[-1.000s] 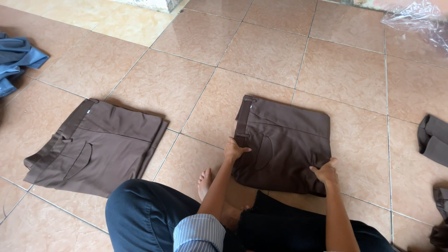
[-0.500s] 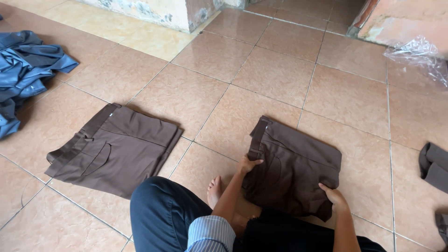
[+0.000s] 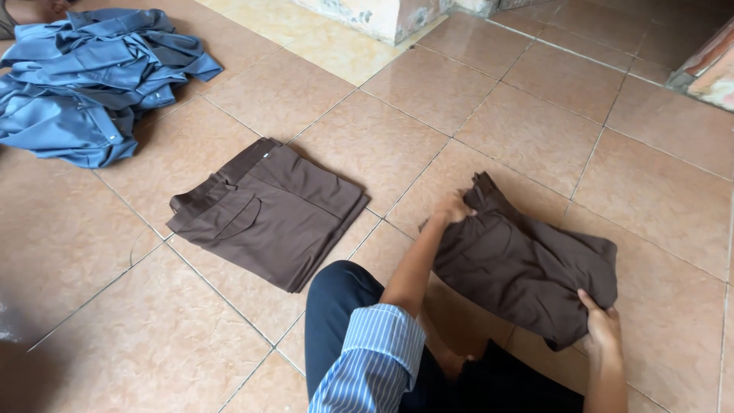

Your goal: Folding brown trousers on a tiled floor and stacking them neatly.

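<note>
I sit on a tiled floor with a folded pair of brown trousers (image 3: 527,268) in both hands, lifted slightly off the tiles. My left hand (image 3: 453,208) grips its far left corner by the waistband. Near my knee, my right hand (image 3: 602,323) pinches its near right corner. A second folded pair of brown trousers (image 3: 267,214) lies flat on the floor to the left, apart from both hands. My left arm wears a blue striped sleeve (image 3: 371,359).
A heap of blue garments (image 3: 92,76) lies at the far left. A low wall corner (image 3: 382,17) stands at the top middle. A pink object (image 3: 707,69) sits at the right edge. My dark trouser leg (image 3: 344,302) is in the foreground.
The view has swung left and down, bringing the blue heap into view. Both hands have raised the right-hand brown trousers off the floor, and the cloth now sags and tilts between them.
</note>
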